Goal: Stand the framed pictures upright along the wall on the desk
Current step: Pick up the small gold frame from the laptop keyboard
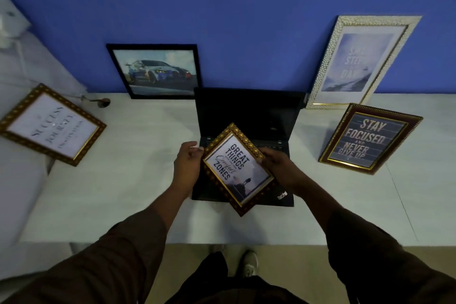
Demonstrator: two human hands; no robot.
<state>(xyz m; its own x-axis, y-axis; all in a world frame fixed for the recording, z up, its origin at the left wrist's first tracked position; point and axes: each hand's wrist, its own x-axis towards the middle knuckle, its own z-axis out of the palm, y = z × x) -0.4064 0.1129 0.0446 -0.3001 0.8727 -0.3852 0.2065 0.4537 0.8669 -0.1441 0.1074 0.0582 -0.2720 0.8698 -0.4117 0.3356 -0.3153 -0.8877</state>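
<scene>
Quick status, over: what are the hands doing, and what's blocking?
Both hands, left and right, hold the gold frame tilted over the open laptop. Car picture and white frame lean on wall.

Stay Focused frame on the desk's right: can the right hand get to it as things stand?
Probably not yet: the right hand is holding the Great Things frame. Bare desk lies between it and the Stay Focused frame.

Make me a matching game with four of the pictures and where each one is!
Pictures:
1. Car picture
2. Stay Focused picture
3. Great Things picture
4. Success picture

Places:
A. Held in both hands over the laptop
B. Far left, lying tilted
C. Leaning on the blue wall, left of the laptop
D. On the desk, right, in front of the white-framed picture

Pairs: 1-C, 2-D, 3-A, 4-B
</scene>
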